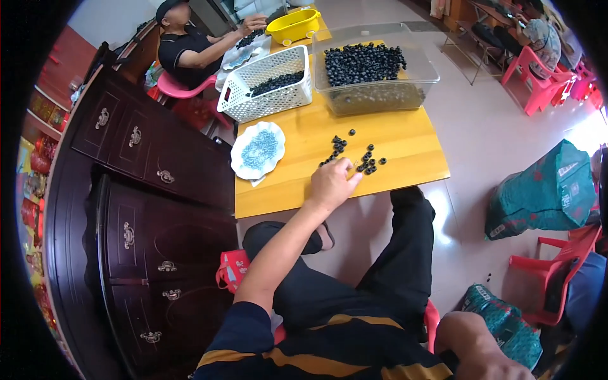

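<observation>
My left hand (332, 183) reaches over the near part of the yellow wooden table (405, 142). Its thumb and fingertips are drawn together in a pinch; whatever is between them is too small to make out. Right by the fingertips lie small, round black parts with holes (370, 163), in two loose clusters. To the left of this hand, a white scalloped dish (241, 154) holds many small pale-blue pieces (261, 149). My right hand (491, 366) hangs low at the lower right, away from the table, its fingers cut off by the picture's edge.
Behind the clusters stand a clear plastic bin (418, 75) and a white perforated basket (237, 104), both with black parts. Further back are a yellow tub (292, 26) and a seated co-worker (183, 47). A dark wooden cabinet (171, 209) flanks the left; a green bag (538, 190) stands right.
</observation>
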Demonstrator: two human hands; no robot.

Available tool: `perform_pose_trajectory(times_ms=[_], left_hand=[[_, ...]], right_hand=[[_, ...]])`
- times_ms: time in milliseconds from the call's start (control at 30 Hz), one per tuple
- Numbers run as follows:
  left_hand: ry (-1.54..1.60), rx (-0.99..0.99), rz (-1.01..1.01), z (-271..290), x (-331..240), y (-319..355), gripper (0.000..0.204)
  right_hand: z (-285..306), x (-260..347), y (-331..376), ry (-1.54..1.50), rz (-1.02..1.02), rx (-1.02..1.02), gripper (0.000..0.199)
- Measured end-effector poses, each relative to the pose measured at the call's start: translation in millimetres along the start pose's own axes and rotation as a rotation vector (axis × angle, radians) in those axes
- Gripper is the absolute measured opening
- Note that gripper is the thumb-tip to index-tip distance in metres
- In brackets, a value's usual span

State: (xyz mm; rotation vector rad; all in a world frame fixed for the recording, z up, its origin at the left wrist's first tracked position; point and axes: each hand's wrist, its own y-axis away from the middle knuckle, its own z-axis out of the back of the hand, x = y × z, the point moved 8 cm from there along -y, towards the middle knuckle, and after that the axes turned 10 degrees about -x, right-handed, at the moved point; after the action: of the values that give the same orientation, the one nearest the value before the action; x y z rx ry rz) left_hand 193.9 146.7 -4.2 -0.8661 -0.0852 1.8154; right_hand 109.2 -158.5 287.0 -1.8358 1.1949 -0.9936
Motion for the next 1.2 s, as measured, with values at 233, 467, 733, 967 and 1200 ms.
perform_pose_trajectory(times_ms=[233, 467, 733, 967, 1200], left_hand=[[-0.061, -0.006, 0.023, -5, 4, -3, 0.024], [-0.028, -0.01, -0.095, -17, 3, -1, 0.014], [0.039, -0.081, -0.079, 8, 10, 16, 0.009], [0.463, -0.194, 0.109, 37, 56, 50, 0.013], [0.687, -0.255, 0.107, 69, 57, 50, 0.009]], right_hand=[[72, -37, 56, 0.195, -0.267, -0.104, 0.042], [184, -108, 140, 0.679, -0.85, -0.826, 0.019], [273, -164, 128, 1.263, -0.897, -0.607, 0.021], [359, -221, 86, 1.842, -0.775, -0.299, 0.018], [402, -269, 82, 2.184, -0.967, -0.021, 0.02]])
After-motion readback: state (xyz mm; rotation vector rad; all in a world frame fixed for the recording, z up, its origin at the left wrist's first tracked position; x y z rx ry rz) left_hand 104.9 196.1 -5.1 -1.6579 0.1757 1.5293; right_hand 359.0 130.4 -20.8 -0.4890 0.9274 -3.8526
